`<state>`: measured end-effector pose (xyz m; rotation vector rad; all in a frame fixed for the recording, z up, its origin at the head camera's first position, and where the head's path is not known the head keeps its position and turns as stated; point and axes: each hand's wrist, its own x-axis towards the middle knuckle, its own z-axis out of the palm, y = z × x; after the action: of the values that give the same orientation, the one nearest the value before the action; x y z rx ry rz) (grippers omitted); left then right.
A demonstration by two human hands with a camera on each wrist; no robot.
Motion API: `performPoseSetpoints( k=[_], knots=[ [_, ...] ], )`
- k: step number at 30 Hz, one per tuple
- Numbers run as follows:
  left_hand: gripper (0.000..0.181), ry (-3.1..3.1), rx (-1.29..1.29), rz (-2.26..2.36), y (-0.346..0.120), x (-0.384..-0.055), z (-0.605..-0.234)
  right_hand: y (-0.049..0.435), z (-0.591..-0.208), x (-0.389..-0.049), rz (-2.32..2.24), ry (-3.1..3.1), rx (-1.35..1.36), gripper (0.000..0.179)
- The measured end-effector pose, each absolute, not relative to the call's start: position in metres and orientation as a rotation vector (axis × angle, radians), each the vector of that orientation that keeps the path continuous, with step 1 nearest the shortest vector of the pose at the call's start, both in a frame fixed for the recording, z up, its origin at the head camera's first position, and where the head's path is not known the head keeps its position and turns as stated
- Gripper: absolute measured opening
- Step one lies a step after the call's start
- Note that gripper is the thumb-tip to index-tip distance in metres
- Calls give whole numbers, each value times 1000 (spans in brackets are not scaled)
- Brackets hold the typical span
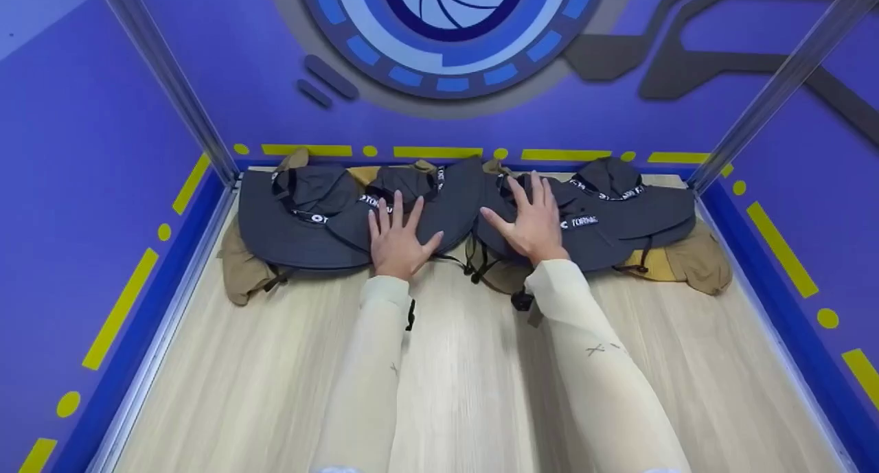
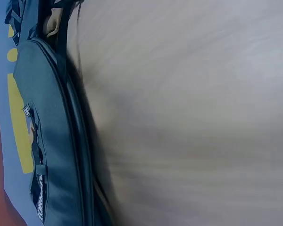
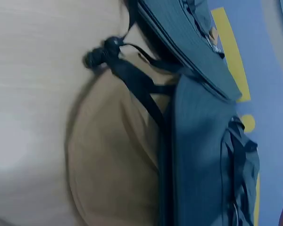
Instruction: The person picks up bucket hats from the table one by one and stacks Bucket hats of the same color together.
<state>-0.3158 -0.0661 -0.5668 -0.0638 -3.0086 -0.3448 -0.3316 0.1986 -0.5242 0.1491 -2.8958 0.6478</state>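
The row of dark hats [image 1: 457, 198] sits right along the foot of the back panel [image 1: 233, 82], brims overlapping; tan flaps [image 1: 245, 267] poke out on the side facing away from that panel; a black buckle [image 1: 522, 300] hangs out that way too. The left hand [image 1: 398, 246] is over brims nearer the panel's left end, the right hand [image 1: 537, 226] over ones nearer its right end; both are spread wide, fingers straight, gripping nothing; can't tell how hard they press. What could go sideways, imo: the overlapped brims might slip if one palm shoves harder toward the back panel; too much push could crumple the crowns against it; a loose strap could snag a sleeve [image 1: 590, 336] and drag a hat off line; pale tabletop [image 1: 446, 404] stretches out from the panel.
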Motion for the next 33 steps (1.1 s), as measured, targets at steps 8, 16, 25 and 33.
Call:
performPoseSetpoints(
  k=[8,16,25,33],
  knots=[
    [87,-2948,7,-551,-63,-301,-574,165,-545,-322,1193,-2645,142,77],
    [72,-2698,227,-1032,-56,-280,-581,129,-567,-309,1780,-2397,-70,54],
    [65,-2299,785,-1528,-48,-262,-587,100,-564,-299,2272,-2299,-493,53],
    [77,-1787,1061,-2074,-48,-255,-580,92,-564,-301,2577,-2058,-594,68]
  ],
)
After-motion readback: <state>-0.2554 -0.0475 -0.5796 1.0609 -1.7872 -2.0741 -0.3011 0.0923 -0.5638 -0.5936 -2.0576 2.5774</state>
